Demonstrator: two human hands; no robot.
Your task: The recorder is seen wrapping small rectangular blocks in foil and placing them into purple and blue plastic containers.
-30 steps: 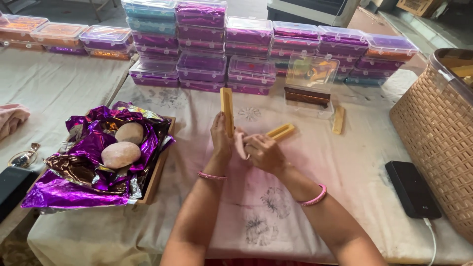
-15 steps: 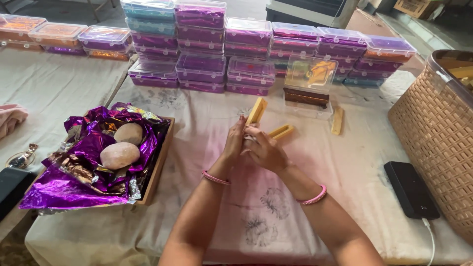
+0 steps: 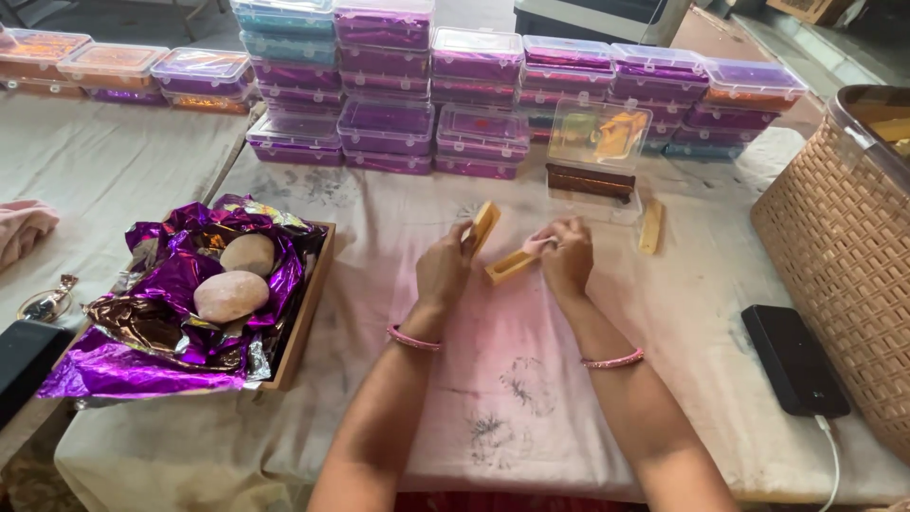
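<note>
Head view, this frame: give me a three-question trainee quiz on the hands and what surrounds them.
1. True or false: the left hand holds a wooden piece.
2. What lies in the purple foil on the tray? A) two dough balls B) a phone C) scissors
3. The black phone lies beside the woven ____.

Key: 1 true; 2 A, the dough balls; 3 basket. The right hand holds another wooden piece.
</note>
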